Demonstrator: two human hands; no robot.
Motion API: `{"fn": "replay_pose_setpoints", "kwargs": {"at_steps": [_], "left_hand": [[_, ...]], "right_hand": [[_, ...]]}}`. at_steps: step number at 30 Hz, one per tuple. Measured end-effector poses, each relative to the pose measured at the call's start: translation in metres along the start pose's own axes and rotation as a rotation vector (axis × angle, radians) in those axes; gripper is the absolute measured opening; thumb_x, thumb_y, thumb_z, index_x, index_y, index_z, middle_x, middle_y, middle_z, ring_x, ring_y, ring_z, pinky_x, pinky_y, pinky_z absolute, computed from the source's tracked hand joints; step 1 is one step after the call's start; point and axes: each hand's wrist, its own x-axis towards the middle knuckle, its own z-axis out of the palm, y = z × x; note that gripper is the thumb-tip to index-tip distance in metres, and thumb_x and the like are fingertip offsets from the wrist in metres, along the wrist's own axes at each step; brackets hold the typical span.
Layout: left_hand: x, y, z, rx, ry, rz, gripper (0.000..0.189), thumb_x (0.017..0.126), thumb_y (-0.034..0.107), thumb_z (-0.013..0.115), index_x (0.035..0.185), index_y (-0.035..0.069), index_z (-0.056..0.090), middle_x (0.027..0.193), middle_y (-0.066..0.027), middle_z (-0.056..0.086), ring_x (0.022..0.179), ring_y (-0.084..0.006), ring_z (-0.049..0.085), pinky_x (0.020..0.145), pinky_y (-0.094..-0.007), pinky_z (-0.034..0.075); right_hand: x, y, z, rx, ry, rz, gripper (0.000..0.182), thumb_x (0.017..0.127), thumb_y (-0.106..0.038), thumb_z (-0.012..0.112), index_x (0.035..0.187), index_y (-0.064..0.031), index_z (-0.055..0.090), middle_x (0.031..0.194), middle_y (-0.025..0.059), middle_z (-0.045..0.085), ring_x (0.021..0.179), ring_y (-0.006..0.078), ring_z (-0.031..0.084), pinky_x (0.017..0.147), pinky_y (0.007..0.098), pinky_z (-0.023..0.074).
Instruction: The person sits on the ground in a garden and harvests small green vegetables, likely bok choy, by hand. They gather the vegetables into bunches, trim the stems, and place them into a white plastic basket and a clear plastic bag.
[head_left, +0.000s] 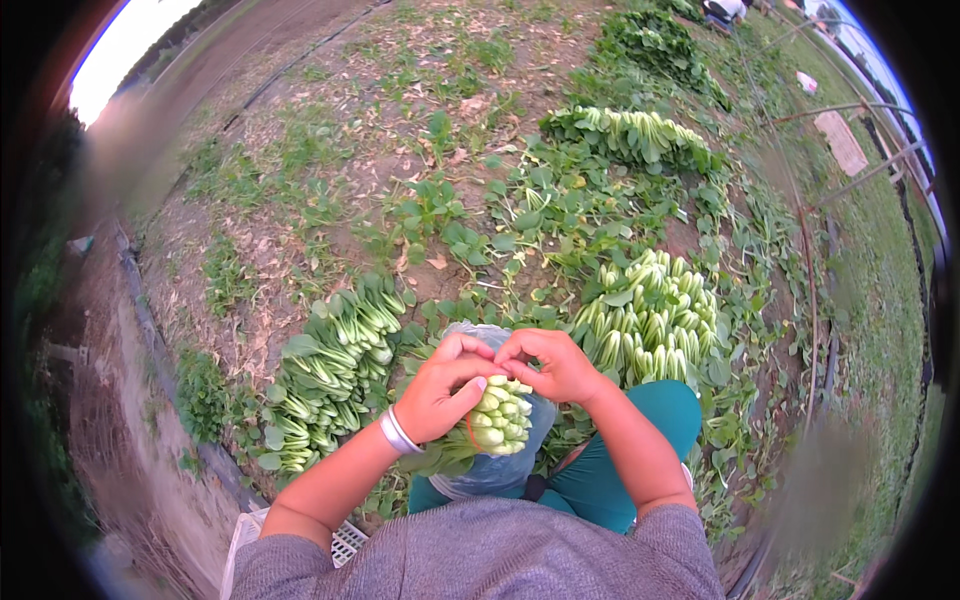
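Observation:
A bunch of pale-stemmed leafy greens, apparently bok choy (499, 420), lies over my lap with its cut ends toward the right. An orange-red band (471, 433) crosses the stems. My left hand (442, 390) is closed over the upper side of the bunch, its thumb against the stems. The fingers of my right hand (551, 364) are pinched together and meet the left fingertips just above the cut ends. Whatever lies between those fingertips is too small to make out. Under the bunch, a bluish translucent plastic sheet (525, 457) covers part of my lap.
Piled greens lie at front left (330, 375) and front right (652, 322). Farther off are another row (630, 135) and a leafy heap (660, 49). A white plastic crate (349, 541) is beside me at left. Metal pipes (808, 255) edge the right side; a person (724, 11) is far off.

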Motion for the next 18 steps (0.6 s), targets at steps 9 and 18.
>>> {"fn": "replay_pose_setpoints", "kwargs": {"at_steps": [9,18], "left_hand": [[-0.064,0.019,-0.025,0.699,0.109,0.109,0.114,0.065,0.051,0.092,0.156,0.013,0.035,0.154,-0.0162,0.045,0.147,-0.0405,0.038,0.122,-0.0703,0.005],[-0.142,0.007,0.021,0.655,0.659,-0.104,0.122,0.053,0.019,0.087,0.161,0.014,0.029,0.118,-0.0125,0.059,0.114,-0.0341,0.061,0.117,-0.0556,0.036]], "right_hand": [[0.050,0.009,0.019,0.151,-0.201,0.019,0.018,0.097,-0.008,0.067,0.113,-0.0011,0.070,0.111,0.0072,0.069,0.104,0.0168,0.065,0.090,0.0332,0.0525],[0.048,-0.074,0.150,-0.097,-0.243,-0.128,0.093,0.099,-0.073,0.036,0.159,-0.0017,0.028,0.164,0.0176,0.031,0.156,0.0347,0.020,0.126,0.0505,0.0136]]}}
